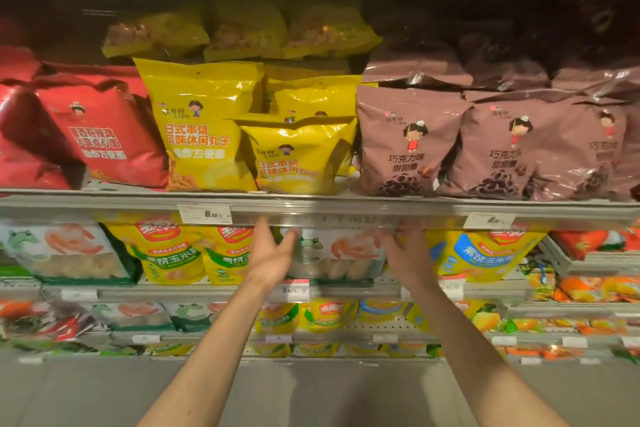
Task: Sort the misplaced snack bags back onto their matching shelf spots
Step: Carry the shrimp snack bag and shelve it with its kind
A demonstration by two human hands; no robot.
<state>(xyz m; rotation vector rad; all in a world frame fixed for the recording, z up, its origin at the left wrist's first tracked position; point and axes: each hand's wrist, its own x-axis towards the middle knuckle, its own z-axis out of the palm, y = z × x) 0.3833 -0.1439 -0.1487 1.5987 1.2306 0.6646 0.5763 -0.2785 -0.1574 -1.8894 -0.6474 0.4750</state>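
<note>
Both hands are on the white-and-green shrimp-print snack bag [337, 255] on the second shelf, where it's wedged among yellow corn-snack bags [166, 253]; clearly the odd one out; left hand [273, 253] cups its left edge with loosely spread fingers, right hand [407, 258] takes the right edge, its grip hidden from here; matching shrimp bags [65, 253] wait at far left, likely its home.

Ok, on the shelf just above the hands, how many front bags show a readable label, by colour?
Red bags: 1
Yellow bags: 2
Brown bags: 3
Total: 6
</note>
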